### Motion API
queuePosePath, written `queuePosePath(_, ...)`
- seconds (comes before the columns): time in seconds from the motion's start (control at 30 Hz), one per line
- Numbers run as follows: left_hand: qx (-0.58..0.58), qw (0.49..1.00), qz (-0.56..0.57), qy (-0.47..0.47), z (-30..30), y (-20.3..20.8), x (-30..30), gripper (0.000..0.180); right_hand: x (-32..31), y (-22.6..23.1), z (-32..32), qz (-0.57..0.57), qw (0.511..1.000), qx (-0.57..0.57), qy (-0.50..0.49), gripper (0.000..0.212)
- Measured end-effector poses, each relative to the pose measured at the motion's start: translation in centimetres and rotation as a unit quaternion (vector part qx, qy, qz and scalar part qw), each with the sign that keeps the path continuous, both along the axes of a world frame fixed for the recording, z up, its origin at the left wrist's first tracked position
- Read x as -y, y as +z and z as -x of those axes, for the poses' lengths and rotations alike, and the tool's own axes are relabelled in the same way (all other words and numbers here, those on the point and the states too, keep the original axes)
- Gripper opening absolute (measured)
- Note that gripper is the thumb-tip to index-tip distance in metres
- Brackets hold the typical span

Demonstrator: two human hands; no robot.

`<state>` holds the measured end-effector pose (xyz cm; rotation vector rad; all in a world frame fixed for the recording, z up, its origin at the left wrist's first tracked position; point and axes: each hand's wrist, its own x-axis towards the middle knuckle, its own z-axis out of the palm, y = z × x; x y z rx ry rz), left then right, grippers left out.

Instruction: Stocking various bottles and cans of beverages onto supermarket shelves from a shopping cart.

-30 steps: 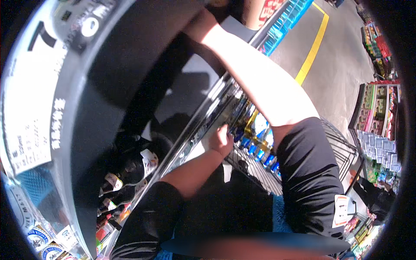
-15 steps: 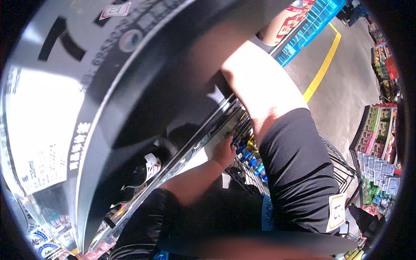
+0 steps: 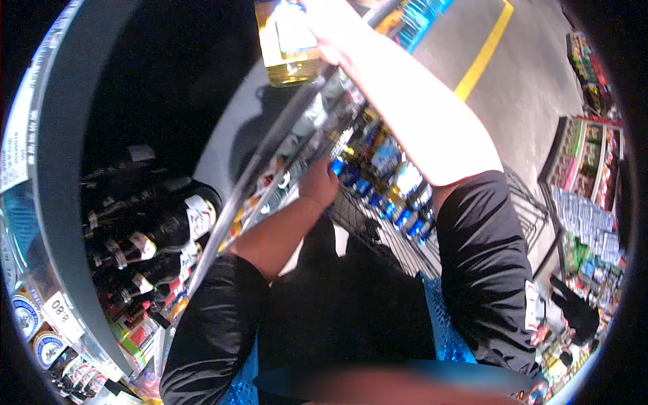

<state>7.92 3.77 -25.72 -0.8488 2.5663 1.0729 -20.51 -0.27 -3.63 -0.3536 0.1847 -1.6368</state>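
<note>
My right hand [image 3: 331, 30], bleached by bright light, is raised at the top and closed on a glass bottle [image 3: 291, 47] of yellow liquid with a pale label. The bottle is in front of a dark shelf opening. Lower down, my left hand [image 3: 317, 183] has its fingers curled at the near left edge of a wire shopping cart [image 3: 405, 250]; their exact grip is partly hidden. Several bottles with blue caps [image 3: 405, 217] lie in the cart, just right of my left hand.
Dark bottles [image 3: 182, 216] fill the shelf at left, behind a grey shelf edge [image 3: 57, 169] with price tags. A blue crate [image 3: 422, 20] stands at the top. Grey floor [image 3: 520, 74] with a yellow line [image 3: 482, 54] and a packed display rack [image 3: 584, 158] are at right.
The view has swung away from the close shelf edge. My right hand, hidden before, now shows with the bottle. My left hand stays at the cart's edge.
</note>
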Motion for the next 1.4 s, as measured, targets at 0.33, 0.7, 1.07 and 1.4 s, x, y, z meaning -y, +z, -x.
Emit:
queuePosePath(0.33,-0.001,0.999,0.041,-0.009,0.2,-0.1,-0.3,0.043,-28.2,-3.0,-4.9,-0.33,0.868,-0.319,-0.189,0.059)
queuePosePath(0.7,-0.034,0.993,0.095,-0.058,-0.2,-1.2,0.0,0.046,-40.7,-16.2,-12.8,-0.277,0.295,-0.911,0.078,0.051)
queuePosePath(1.07,0.004,0.996,0.079,-0.046,0.0,-0.4,-0.4,0.046,-41.9,-25.2,-14.6,-0.138,0.217,-0.958,0.13,0.036)
queuePosePath(1.4,0.03,0.996,0.079,-0.041,0.1,-1.2,-0.1,0.048,-53.5,-21.9,-15.1,-0.245,0.25,-0.891,0.29,0.041)
